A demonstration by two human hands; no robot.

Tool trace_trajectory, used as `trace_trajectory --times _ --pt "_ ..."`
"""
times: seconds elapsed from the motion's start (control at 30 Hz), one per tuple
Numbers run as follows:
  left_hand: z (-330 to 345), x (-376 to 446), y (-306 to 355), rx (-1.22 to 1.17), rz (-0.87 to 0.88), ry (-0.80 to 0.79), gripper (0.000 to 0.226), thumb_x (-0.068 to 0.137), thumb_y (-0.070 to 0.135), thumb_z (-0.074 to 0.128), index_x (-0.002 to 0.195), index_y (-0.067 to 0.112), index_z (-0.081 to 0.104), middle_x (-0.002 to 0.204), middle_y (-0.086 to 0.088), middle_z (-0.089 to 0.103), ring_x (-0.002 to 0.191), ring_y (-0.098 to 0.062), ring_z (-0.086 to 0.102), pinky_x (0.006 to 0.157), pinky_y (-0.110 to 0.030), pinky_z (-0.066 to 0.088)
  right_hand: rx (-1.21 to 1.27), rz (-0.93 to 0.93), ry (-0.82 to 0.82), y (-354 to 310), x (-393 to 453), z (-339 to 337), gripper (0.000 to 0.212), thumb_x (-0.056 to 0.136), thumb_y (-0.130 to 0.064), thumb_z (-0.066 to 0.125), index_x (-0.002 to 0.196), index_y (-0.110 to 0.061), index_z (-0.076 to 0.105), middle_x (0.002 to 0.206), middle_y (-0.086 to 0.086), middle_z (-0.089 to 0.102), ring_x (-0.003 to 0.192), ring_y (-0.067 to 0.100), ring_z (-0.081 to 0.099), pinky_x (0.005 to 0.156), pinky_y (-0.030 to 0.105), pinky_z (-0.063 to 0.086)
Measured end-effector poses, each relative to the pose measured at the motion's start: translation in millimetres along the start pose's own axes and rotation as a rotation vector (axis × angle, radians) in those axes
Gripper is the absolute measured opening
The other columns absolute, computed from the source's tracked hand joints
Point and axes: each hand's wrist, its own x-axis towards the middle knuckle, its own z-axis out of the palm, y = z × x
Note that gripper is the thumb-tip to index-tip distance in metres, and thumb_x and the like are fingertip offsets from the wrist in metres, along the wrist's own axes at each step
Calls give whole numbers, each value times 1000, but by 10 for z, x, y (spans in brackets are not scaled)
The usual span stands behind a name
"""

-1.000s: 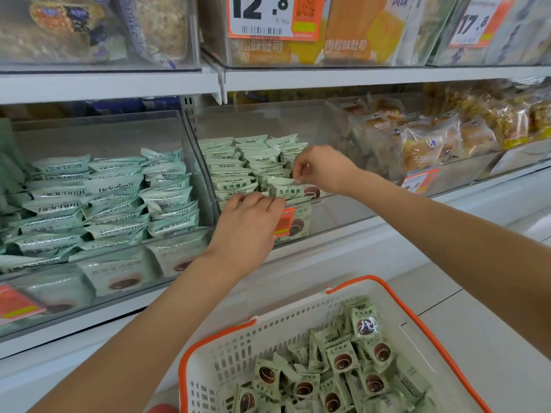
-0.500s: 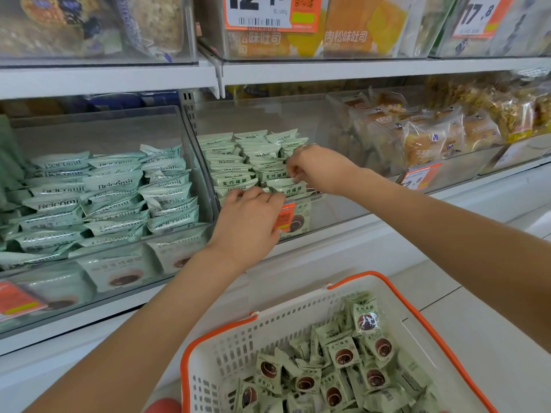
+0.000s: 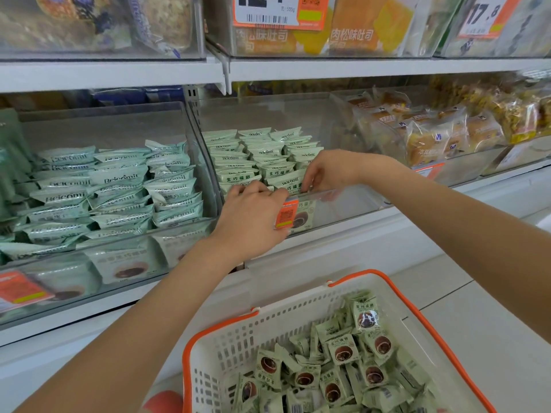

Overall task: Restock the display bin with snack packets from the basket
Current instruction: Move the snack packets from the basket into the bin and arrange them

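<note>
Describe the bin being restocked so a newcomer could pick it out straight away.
Find the white shelving, middle row. The display bin is the clear one behind the white basket, where both hands reach. Unlike its full neighbours, its pale green packets fill only the left side, and an orange tag hangs on its front.

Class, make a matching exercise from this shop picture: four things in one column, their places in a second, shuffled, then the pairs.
Things
1. basket
2. orange tag
3. bread buns
4. left hand

Places
A. bin to the right of the green packets
B. at the bin's front wall
C. bottom of the view, below the shelf
D. stuck on the bin's front wall

Pairs: 1-C, 2-D, 3-A, 4-B
</note>
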Motion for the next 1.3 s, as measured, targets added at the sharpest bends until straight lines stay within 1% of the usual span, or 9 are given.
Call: trace_trajectory --times 0.3,0.47,0.57,0.67,0.73,0.87,0.97,1.17,1.3 --pt "-21 4 -8 -15 -13 -56 58 80 50 62 130 25 44 123 4 57 126 -18 36 101 -37 24 -64 -21 101 2 27 34 20 84 0 62 89 -16 72 78 -12 57 47 -4 58 67 21 56" --pt "-15 -23 17 -22 -35 -23 57 84 46 60 134 27 42 127 5 57 127 -17 35 102 -37 23 -82 -10 76 -52 -89 -50 13 85 -11 66 90 -22 72 81 -10 63 74 13 65 61 19 49" --pt "-6 -127 76 -89 3 243 53 82 32 58 132 20 47 125 1 59 123 -19 37 99 -37 22 -19 -52 483 7 -328 -71 17 88 -11 61 99 -21 70 95 -4 68 88 14 62 82 28 50" --pt "110 -272 257 -43 192 511 34 77 20 56 109 12 62 106 -1 65 108 -22 46 93 -37 30 273 -74 1039 118 -840 346 17 91 -10 51 98 -18 63 90 -7 63 81 13 59 73 29 49" --pt "362 -423 456 -59 306 463 25 74 15 59 98 11 64 96 -2 65 98 -23 53 88 -36 34 423 -7 1130 275 -1110 910 16 90 -7 48 95 -19 57 87 -5 61 76 15 56 65 31 47" --pt "1045 -869 821 -96 330 -160 31 82 6 57 113 13 57 110 0 60 104 -19 52 96 -32 29 428 343 587 775 -1276 2293 19 93 -11 46 106 -23 54 87 -7 59 72 11 58 66 40 54" --pt "1567 -1213 843 -67 222 -509 35 92 6 44 125 15 47 121 -1 55 115 -20 46 105 -37 28 405 495 120 1053 -1373 3212 39 91 -12 51 128 -23 43 119 0 55 97 18 59 79 38 55" --pt "2069 -1517 818 -126 96 -679 25 92 12 45 116 17 50 116 -4 58 113 -24 48 102 -38 29 133 464 60 1150 -1116 3637 92 82 11 51 149 -35 8 159 -7 2 132 29 39 83 36 54" --pt "2263 -1442 802 -205 -2 -732 29 89 13 48 116 19 56 111 -3 62 112 -22 51 105 -39 30 -210 366 -116 1236 -871 3546 91 80 8 57 151 -26 9 159 1 13 125 31 46 86 35 50"
